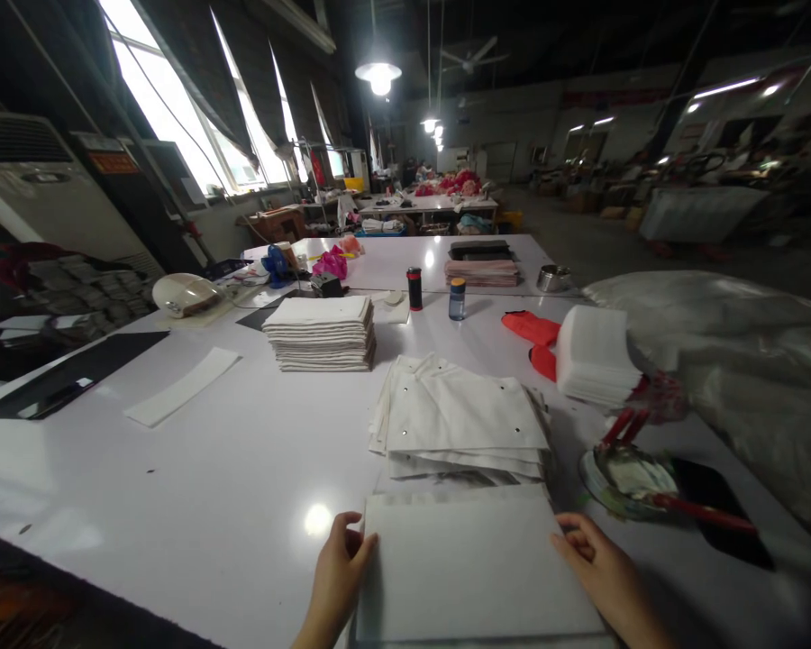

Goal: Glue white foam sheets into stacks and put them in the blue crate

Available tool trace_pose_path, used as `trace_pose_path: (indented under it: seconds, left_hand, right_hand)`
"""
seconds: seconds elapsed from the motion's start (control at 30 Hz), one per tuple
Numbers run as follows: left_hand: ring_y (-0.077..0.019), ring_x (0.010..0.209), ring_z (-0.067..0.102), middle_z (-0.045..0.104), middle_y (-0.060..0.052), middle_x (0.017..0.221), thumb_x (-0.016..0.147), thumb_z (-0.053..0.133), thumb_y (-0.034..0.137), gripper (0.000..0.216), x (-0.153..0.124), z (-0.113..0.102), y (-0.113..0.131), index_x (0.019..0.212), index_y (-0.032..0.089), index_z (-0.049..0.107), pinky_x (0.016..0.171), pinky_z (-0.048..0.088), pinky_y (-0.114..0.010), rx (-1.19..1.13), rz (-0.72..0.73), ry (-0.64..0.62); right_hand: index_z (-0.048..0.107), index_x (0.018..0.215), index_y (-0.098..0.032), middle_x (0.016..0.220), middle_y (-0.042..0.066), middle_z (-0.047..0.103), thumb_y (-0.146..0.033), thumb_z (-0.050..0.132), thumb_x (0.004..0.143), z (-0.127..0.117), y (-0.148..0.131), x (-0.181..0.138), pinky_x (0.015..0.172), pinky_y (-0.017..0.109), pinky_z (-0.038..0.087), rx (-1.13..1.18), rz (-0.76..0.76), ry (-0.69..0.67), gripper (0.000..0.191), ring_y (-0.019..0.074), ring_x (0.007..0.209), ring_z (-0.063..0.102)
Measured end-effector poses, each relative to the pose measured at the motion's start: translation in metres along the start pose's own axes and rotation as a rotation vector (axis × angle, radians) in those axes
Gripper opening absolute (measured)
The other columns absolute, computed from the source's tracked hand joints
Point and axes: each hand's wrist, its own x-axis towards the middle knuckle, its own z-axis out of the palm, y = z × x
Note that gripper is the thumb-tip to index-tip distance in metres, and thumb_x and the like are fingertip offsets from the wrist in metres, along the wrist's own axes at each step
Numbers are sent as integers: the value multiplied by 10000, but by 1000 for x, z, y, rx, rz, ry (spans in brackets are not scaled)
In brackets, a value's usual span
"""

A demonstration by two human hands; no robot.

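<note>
A flat white fabric panel (469, 559) lies on the white table (230, 469) right in front of me. My left hand (338, 563) grips its left edge, thumb on top and fingers curled. My right hand (598, 568) holds its right edge with bent fingers. Just beyond the panel sits a loose pile of white fabric pieces with small dark holes (463, 419).
A neat stack of folded white cloth (321, 333) stands mid-table, another white stack (595, 356) at right beside orange fabric (533, 333). A dish with red-handled tools (632, 473), a large plastic bag (736, 370), two small bottles (414, 288), a white strip (182, 386).
</note>
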Motion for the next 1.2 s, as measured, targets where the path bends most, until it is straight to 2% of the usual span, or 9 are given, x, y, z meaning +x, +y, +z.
trace_pose_path:
  seconds: [0.43,0.57,0.77,0.97,1.2]
  left_hand:
    - [-188,645,569,564,27,661,747,548,417,335,4,7,-13,1001,208,482,603,417,-295,-146,-84,1]
    - [-172,633,550,549,33,656,757,540,394,310,2,7,-12,999,207,486,599,412,-282,-181,-110,3]
    - [-167,628,552,544,39,654,749,551,401,331,2,8,-15,1010,205,496,603,414,-280,-179,-103,-3]
    - [-170,609,541,567,32,666,724,566,491,417,0,8,-13,1020,203,507,595,407,-288,-192,-108,-24]
    - [-158,586,521,576,31,668,690,589,542,485,3,7,-18,1030,206,512,580,392,-280,-224,-138,-55]
  right_hand:
    - [584,969,-240,751,13,657,-646,575,695,4,19,8,618,314,515,-88,-5,8,490,220,688,641]
    - [617,975,-243,809,25,664,-670,584,676,4,24,10,660,321,522,-155,-61,29,523,218,716,638]
    - [630,946,-239,785,24,656,-631,569,706,6,15,10,649,318,522,-167,-101,25,463,211,693,627]
    - [621,949,-225,761,33,643,-580,520,766,6,0,5,618,320,509,-194,-138,12,413,206,657,597]
    - [638,940,-213,778,44,647,-551,530,763,5,-6,0,653,330,510,-206,-143,33,397,207,672,595]
